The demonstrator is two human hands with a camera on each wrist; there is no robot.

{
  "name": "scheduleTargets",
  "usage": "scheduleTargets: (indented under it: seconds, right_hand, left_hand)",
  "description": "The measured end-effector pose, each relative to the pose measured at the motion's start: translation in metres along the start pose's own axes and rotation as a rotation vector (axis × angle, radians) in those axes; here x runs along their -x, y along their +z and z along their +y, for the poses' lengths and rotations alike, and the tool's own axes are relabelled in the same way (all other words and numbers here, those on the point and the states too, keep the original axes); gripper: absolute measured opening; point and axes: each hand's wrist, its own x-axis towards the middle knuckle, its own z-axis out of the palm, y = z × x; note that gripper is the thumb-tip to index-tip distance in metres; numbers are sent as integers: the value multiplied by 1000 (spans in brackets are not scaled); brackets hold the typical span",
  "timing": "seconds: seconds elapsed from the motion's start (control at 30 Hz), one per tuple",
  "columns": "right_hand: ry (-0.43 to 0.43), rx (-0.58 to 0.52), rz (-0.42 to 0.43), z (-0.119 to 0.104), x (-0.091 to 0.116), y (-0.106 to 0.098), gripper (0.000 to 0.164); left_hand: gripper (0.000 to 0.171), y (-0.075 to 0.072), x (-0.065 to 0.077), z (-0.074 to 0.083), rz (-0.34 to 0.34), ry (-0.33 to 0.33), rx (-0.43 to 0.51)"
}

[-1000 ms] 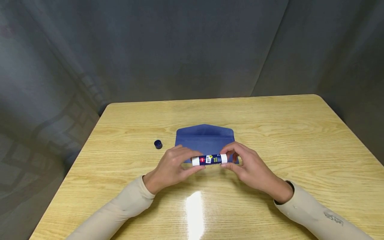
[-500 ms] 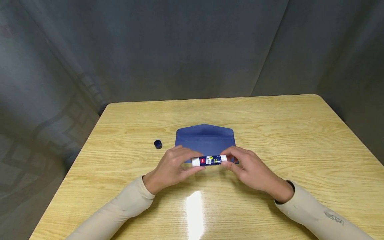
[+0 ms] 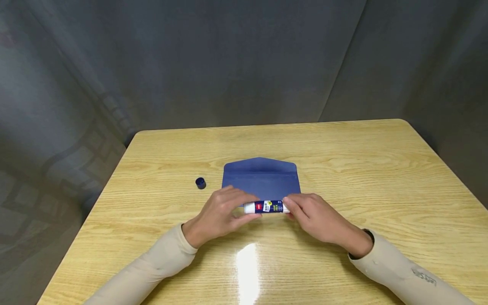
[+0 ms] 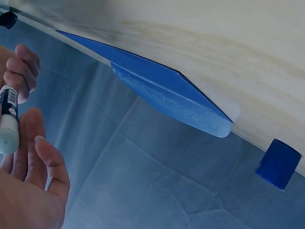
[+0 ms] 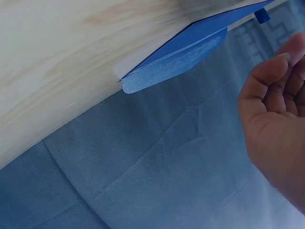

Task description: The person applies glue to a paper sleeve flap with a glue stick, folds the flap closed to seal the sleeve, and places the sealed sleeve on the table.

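Note:
A glue stick (image 3: 270,206) with a dark blue label and white ends lies sideways between both hands, over the front of a blue envelope (image 3: 261,182). My left hand (image 3: 219,214) grips its left part between thumb and fingers. At the right, my right hand (image 3: 320,218) pinches the white end, largely covering it. In the left wrist view the glue stick (image 4: 9,107) shows a pale, capless tip near the left fingers. The envelope's pointed flap stands open on the far side. Left of it rests a small dark blue cap (image 3: 201,183).
The wooden table (image 3: 362,169) extends to both sides of the hands, with rounded far corners. Behind it hangs a grey curtain (image 3: 228,63). A bright light reflection shows on the tabletop in front of the hands.
My right hand's fingers have turned around the glue stick's right end, and that end sits slightly lower. The left hand holds nearly still. Envelope and cap stay put.

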Motion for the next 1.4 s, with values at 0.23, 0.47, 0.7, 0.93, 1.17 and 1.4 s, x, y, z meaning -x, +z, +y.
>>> scheduleTargets:
  seconds: [0.23, 0.47, 0.7, 0.93, 1.17, 1.4]
  right_hand:
    - [-4, -81, 10, 0, 0, -1, 36]
    - [-158, -167, 45, -1, 2, -1, 16]
    - [-238, -171, 87, -11, -1, 4, 31]
    - [-212, -183, 84, -17, -8, 11, 33]
    - [-131, -132, 137, -22, -36, 9, 26]
    - [0, -107, 91, -22, -79, 8, 20]
  left_hand:
    - [30, 0, 1, 0, -15, -17, -11]
    - [30, 0, 2, 1, -62, -39, -8]
    - [30, 2, 3, 2, -106, 24, 45]
    - [32, -1, 2, -2, -174, -24, 37]
    - [45, -9, 5, -9, -441, -360, -139]
    - [43, -10, 9, -8, -578, -456, -276]
